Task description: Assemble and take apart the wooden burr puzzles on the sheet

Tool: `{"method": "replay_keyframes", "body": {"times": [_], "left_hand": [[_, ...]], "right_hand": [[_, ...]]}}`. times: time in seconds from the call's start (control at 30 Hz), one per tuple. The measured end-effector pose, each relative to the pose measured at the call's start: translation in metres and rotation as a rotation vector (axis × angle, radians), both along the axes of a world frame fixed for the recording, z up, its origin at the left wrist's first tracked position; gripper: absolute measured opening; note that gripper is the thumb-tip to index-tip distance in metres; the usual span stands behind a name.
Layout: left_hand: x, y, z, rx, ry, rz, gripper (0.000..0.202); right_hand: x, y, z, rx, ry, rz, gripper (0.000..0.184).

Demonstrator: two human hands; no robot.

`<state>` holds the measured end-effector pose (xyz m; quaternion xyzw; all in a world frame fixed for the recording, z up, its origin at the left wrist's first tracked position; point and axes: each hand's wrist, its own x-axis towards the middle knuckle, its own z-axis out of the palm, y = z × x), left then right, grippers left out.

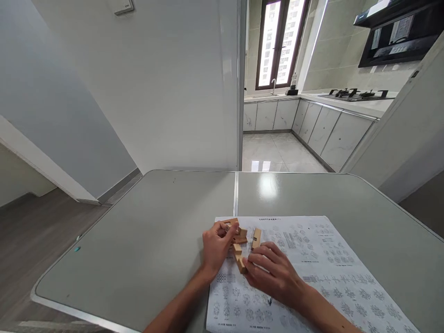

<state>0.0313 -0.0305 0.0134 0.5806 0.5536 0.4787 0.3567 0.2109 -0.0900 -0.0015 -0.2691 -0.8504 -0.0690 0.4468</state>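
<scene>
One white paper sheet [326, 273], printed with rows of small diagrams, lies beneath two separate hands. The right hand [272, 273] has its fingertips closed on a smooth, square-notched wooden stick [240, 262]; the left hand [215, 247] pinches a wooden cluster [240, 239], its piece count hidden by fingers. One loose notched block [256, 237] rests on the sheet just beyond the right knuckles. Past these stretch the glossy grey table [138, 240], one cooktop [357, 95] and one two-paned window [281, 46].
</scene>
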Motion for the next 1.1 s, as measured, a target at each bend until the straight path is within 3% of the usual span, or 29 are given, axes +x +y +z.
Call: {"method": "replay_keyframes", "body": {"times": [0.1, 0.23, 0.37, 0.43, 0.53, 0.73, 1.1], "left_hand": [[-0.007, 0.005, 0.006, -0.035, -0.065, 0.062, 0.051], [-0.01, 0.006, 0.01, 0.007, -0.052, -0.013, 0.047], [-0.005, 0.004, 0.006, 0.028, -0.032, -0.13, 0.044], [-0.003, 0.004, 0.001, 0.04, 0.006, -0.184, 0.044], [-0.004, 0.003, -0.005, 0.064, 0.092, -0.232, 0.044], [-0.006, 0.001, -0.01, 0.207, 0.319, -0.363, 0.038], [-0.003, -0.005, -0.011, 0.458, 0.612, -0.611, 0.025]], "right_hand": [[-0.008, -0.006, 0.001, -0.008, 0.031, 0.04, 0.024], [-0.006, -0.003, 0.0, -0.136, 0.228, -0.03, 0.019], [0.011, 0.01, -0.002, -0.498, 0.547, -0.157, 0.005], [0.02, 0.017, -0.003, -0.704, 0.717, -0.218, 0.016], [0.029, 0.025, -0.005, -0.861, 0.853, -0.291, 0.03], [0.033, 0.031, -0.012, -0.964, 0.76, -0.32, 0.043], [0.03, 0.032, -0.017, -0.957, 0.638, -0.271, 0.05]]}}
